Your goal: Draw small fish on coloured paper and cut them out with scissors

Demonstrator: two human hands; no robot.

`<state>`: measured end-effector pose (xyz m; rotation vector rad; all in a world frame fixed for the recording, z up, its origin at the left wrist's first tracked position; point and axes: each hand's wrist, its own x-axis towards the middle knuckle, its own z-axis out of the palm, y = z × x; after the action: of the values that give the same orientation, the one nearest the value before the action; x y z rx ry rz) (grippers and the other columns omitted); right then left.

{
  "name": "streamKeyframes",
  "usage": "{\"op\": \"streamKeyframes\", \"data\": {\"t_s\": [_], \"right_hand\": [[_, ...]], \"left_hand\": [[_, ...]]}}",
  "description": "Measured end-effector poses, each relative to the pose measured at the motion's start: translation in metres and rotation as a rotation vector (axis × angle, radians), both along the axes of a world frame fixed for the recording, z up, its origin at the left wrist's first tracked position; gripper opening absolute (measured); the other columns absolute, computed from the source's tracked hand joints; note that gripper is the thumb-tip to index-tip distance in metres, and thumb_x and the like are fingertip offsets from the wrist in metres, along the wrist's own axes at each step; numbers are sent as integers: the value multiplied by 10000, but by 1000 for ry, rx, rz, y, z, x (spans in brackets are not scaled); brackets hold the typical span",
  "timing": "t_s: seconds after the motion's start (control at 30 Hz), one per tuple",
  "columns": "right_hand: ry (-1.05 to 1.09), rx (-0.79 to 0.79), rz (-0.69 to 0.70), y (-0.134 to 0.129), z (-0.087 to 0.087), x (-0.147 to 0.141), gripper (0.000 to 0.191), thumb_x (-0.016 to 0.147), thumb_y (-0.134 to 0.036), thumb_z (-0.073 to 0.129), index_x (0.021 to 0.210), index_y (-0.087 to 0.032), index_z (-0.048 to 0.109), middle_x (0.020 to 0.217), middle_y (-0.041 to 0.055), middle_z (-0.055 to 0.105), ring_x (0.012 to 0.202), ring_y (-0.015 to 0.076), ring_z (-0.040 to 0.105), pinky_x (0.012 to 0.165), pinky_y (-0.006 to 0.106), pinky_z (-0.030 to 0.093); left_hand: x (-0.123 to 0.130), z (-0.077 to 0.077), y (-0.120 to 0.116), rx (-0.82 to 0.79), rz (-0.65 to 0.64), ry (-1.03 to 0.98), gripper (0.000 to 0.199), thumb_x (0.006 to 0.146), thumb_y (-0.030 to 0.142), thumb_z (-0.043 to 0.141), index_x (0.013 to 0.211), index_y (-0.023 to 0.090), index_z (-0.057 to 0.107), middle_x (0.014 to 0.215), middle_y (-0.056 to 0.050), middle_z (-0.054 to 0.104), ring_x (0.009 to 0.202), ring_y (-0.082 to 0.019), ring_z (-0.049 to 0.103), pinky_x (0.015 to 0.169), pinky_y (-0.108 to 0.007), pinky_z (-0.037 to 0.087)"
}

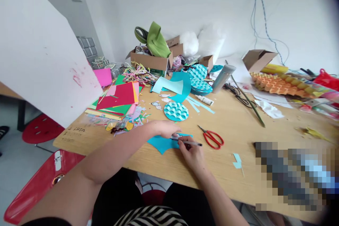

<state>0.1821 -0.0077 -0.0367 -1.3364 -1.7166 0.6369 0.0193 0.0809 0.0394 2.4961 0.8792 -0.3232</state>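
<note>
A blue paper cutout with a scalloped lower edge (pixel 161 144) lies on the table in front of me. My left hand (pixel 164 129) rests on its upper part, fingers stretched out and pressing down from above. Close to those fingertips is a small pale piece, partly covered, whose kind I cannot make out. My right hand (pixel 194 154) grips a pen (pixel 194 143), its tip end over the blue paper near the left fingers. Just beyond the hands sits a round disc with blue and white scallops (pixel 176 111). Red-handled scissors (pixel 213 139) lie to the right of the pen.
Coloured paper sheets (pixel 116 96) and paper scraps are piled at left. Small fish cutouts (pixel 156 105), a glue bottle (pixel 204 99) and a grey tumbler (pixel 224 78) stand or lie farther back. Behind them is a full cardboard box (pixel 148 60). Pale paper scraps (pixel 237 161) lie at right.
</note>
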Motion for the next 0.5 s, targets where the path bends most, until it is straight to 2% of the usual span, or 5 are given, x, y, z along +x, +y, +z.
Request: {"op": "streamKeyframes", "data": {"t_s": [0.3, 0.5], "right_hand": [[56, -39, -19, 0, 2, 1, 253, 849, -412, 539, 816, -187, 651, 571, 3, 588, 467, 149, 495, 458, 259, 392], [76, -52, -15, 0, 0, 1, 247, 839, -409, 541, 806, -185, 642, 568, 3, 581, 461, 143, 477, 455, 257, 377]], "left_hand": [[1, 9, -3, 4, -25, 36, 395, 780, 64, 577, 1154, 191, 583, 1142, -107, 663, 1024, -274, 624, 760, -309, 473], [0, 1, 0, -3, -19, 16, 374, 789, 90, 585, 1145, 204, 588, 1131, -93, 668, 1009, -262, 625, 788, -312, 477]]}}
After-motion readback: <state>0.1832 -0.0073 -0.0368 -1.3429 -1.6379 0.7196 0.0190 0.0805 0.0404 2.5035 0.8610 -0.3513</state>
